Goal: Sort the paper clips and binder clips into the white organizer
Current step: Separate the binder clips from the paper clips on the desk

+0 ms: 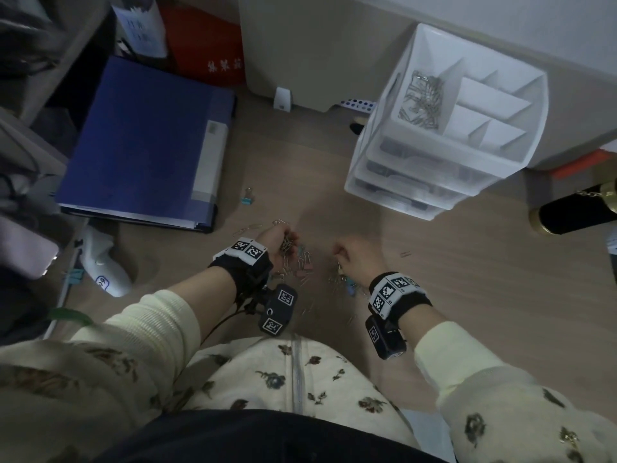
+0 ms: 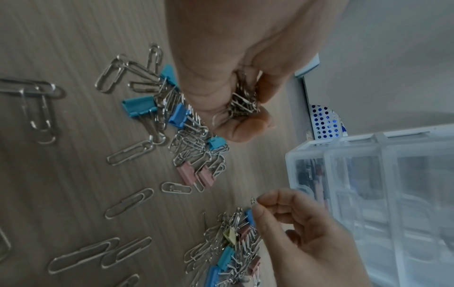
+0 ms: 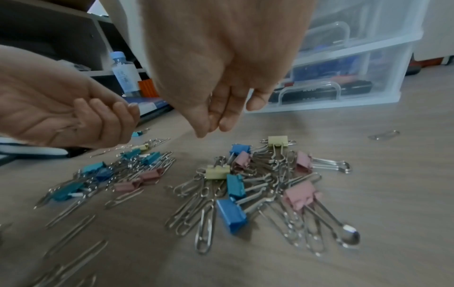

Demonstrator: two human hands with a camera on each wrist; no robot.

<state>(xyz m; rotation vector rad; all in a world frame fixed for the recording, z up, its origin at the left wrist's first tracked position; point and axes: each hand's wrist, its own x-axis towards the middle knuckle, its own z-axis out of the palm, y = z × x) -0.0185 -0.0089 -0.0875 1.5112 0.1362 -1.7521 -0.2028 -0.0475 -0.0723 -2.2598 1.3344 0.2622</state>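
On the wood-grain floor [image 1: 467, 295] in front of us lie two loose heaps of mixed clips, a left heap [image 3: 117, 174] and a right heap [image 3: 258, 186], close together but apart, each a tangle of silver paper clips with blue, teal, pink and pale yellow binder clips among them. Our left hand [image 1: 278, 242] hovers over the far end of the left heap with its fingers curled round a bundle of silver paper clips [image 2: 243, 103], as the left wrist view shows plainly. Our right hand [image 1: 350, 259] hangs above the right heap, thumb and fingertips [image 3: 209, 120] drawn close together and pointing down; in the left wrist view they seem to pinch a small wire loop [image 2: 253, 200], but we cannot tell what kind of clip it is. More single paper clips [image 2: 127, 202] are scattered on the near side of the heaps. The white organizer [image 1: 377, 135] stands far right of the hands, well apart from them; its top tray is split into compartments, and the long left compartment [image 1: 422, 101] holds a pile of silver paper clips, while clear drawers sit below. One teal binder clip [image 1: 247, 197] lies alone near the corner of a blue binder [image 1: 143, 142] at far left.
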